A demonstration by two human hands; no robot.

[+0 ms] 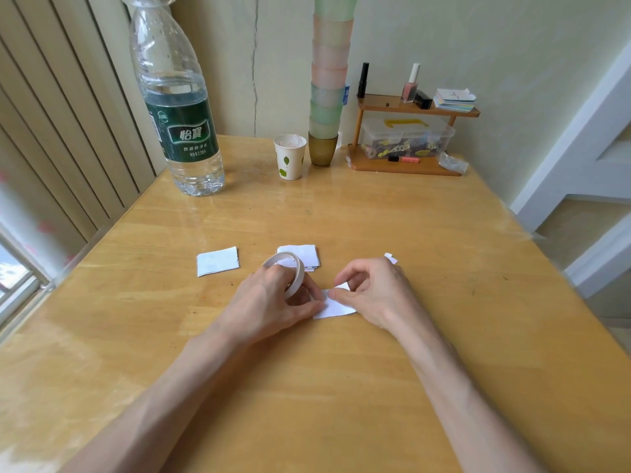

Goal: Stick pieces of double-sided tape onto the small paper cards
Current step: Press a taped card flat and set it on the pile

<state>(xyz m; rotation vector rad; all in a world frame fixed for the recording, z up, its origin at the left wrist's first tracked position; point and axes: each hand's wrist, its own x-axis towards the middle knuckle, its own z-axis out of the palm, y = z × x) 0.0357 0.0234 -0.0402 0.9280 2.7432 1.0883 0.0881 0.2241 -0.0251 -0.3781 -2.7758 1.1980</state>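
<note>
Surface: wooden table (426, 254), cards laid mid-way.
Left hand (269, 302): tape roll (299, 276) is gripped.
Right hand (370, 291): the card (336, 307) is pinched at its edge.
Progress: stack (302, 254) is judged untaped; pile (217, 262) possibly done.

A glossy wooden table (409, 233) meets a cracked pale wall (273, 63), with a window (13, 268) at left.

we are losing part of the tape roll (300, 274) behind our left hand (273, 302), our right hand (372, 291) covering one edge of the card (336, 310), the bottle (174, 97) being cropped at its top
</note>
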